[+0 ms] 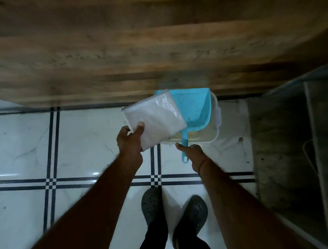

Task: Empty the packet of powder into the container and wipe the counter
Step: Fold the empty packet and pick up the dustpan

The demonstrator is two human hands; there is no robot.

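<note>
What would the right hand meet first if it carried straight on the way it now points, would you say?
Most likely the blue dustpan handle, just beside the thumb of the right hand; the near rim of the container lies right behind it. Depth is hard to judge from above.

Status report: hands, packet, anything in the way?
Left hand grips packet over container. Blue dustpan lies in container, partly under packet. Right hand at its handle, grip unclear.
</note>
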